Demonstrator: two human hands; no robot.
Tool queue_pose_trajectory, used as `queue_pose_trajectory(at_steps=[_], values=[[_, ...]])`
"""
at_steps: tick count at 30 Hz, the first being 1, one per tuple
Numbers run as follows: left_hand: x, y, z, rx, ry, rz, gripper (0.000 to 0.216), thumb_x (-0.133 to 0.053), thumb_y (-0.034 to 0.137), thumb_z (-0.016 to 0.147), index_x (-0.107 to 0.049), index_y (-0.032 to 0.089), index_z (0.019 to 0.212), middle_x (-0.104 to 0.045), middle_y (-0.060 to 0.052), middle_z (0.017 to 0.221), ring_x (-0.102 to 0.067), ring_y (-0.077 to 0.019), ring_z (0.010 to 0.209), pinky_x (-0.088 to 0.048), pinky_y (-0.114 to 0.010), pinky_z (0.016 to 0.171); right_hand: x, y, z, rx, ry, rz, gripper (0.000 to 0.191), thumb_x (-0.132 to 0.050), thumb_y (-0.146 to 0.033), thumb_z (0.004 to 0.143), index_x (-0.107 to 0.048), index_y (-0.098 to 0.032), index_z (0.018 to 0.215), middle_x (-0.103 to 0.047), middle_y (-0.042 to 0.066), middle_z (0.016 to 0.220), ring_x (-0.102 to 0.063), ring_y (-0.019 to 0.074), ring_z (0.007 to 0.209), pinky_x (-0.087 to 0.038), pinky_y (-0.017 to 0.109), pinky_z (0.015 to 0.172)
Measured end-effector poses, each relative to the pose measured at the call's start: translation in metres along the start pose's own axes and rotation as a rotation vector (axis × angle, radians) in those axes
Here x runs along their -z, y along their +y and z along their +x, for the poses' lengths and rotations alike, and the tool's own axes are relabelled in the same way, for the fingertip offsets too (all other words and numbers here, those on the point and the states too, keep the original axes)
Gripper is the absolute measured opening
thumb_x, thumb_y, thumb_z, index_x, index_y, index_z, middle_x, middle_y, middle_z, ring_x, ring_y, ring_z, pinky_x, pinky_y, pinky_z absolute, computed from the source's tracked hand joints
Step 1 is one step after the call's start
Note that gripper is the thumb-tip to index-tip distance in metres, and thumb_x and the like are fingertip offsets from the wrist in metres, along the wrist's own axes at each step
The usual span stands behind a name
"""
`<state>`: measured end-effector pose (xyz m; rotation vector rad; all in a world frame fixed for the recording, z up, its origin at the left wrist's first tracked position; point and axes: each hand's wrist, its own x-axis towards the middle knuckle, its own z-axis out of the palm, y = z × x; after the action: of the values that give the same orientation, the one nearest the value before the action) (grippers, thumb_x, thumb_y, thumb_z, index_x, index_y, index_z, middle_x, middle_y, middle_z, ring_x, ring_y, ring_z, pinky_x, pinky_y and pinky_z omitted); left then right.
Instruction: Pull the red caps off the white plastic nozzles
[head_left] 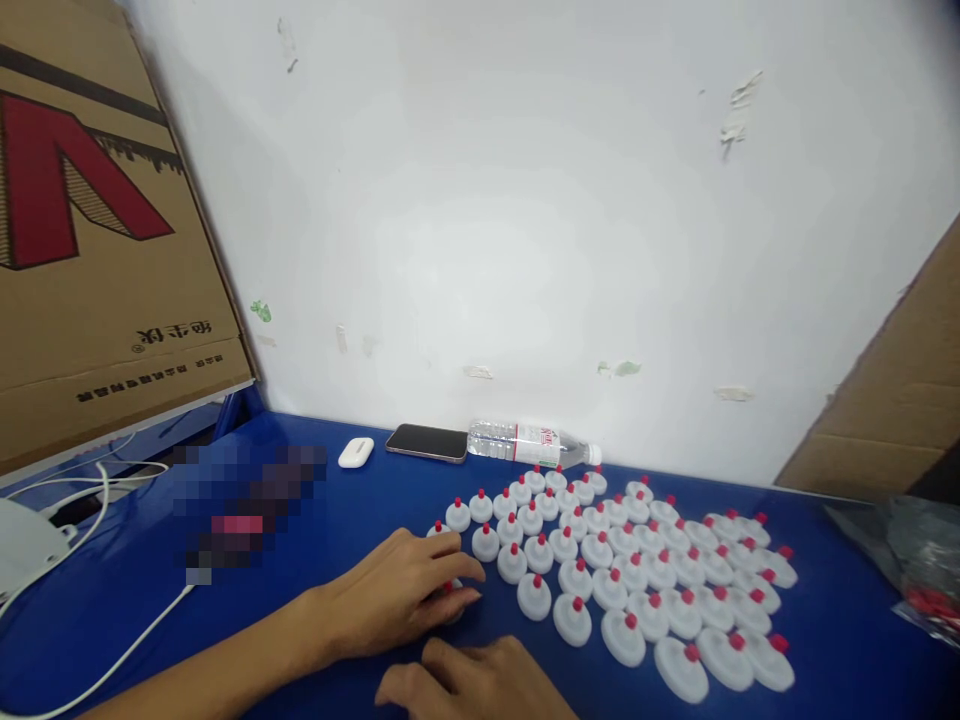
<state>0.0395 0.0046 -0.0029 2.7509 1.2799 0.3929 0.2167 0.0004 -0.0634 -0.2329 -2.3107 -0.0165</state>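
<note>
Many small white round plastic pieces, each with a red cap (pixel 631 621), stand in loose rows on the blue table, right of my hands. My left hand (pixel 401 590) reaches in from the left at the group's left edge. Its thumb and fingers close around one white red-capped piece (pixel 454 617), mostly hidden under them. Another white piece (pixel 439 530) stands just beyond its knuckles. Nearer the bottom edge, my right hand (pixel 480 685) has its fingers curled and pointing left. Whatever lies under those fingers is hidden.
Along the wall lie a clear water bottle (pixel 529 444), a dark phone (pixel 427 442) and a white earbud case (pixel 356 453). White cables (pixel 112 670) run across the left side, near a blurred-out object. Cardboard boxes (pixel 82 330) flank both sides; a plastic bag (pixel 930 570) sits far right.
</note>
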Motion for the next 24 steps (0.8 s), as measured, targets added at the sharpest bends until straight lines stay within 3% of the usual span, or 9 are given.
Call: queue_pose_trajectory(at_steps=[7, 15, 18, 24], values=[[0.0028, 0.0035, 0.001, 0.0, -0.022, -0.005, 0.017, -0.051, 0.021, 0.105, -0.065, 0.025, 0.113, -0.065, 0.0, 0.094, -0.063, -0.0148, 0.073, -0.037, -0.029, 0.063, 0.0002, 0.0001, 0.001, -0.002, -0.002, 0.007, 0.012, -0.048, -0.019, 0.098, -0.056, -0.026, 0.105, -0.061, -0.009, 0.063, -0.057, 0.0116, 0.038, -0.018, 0.03, 0.03], [0.0058, 0.0053, -0.0028, 0.022, -0.038, -0.051, 0.029, -0.058, 0.016, 0.096, -0.06, 0.028, 0.123, -0.066, 0.001, 0.1, -0.064, -0.0154, 0.076, -0.038, -0.03, 0.066, 0.0052, -0.0003, 0.0052, 0.006, 0.036, 0.039, 0.016, -0.043, -0.019, 0.104, -0.057, -0.026, 0.107, -0.065, -0.009, 0.068, -0.061, 0.0111, 0.042, -0.019, 0.029, 0.03], [0.0063, 0.0051, -0.0029, 0.028, -0.045, -0.074, 0.04, -0.056, 0.013, 0.095, -0.055, 0.03, 0.131, -0.067, 0.001, 0.106, -0.066, -0.0166, 0.08, -0.039, -0.031, 0.07, 0.0063, -0.0004, 0.0074, 0.009, 0.074, 0.034, 0.021, -0.038, -0.019, 0.106, -0.058, -0.025, 0.104, -0.066, -0.008, 0.068, -0.062, 0.0112, 0.042, -0.018, 0.029, 0.03], [0.0054, 0.0064, -0.0018, 0.044, -0.032, -0.081, 0.04, -0.053, 0.012, 0.096, -0.053, 0.03, 0.132, -0.07, 0.002, 0.106, -0.068, -0.0165, 0.079, -0.041, -0.03, 0.072, 0.0045, -0.0011, 0.0066, 0.005, 0.089, 0.026, 0.023, -0.038, -0.016, 0.104, -0.059, -0.026, 0.102, -0.062, -0.008, 0.064, -0.061, 0.0115, 0.04, -0.02, 0.03, 0.029]])
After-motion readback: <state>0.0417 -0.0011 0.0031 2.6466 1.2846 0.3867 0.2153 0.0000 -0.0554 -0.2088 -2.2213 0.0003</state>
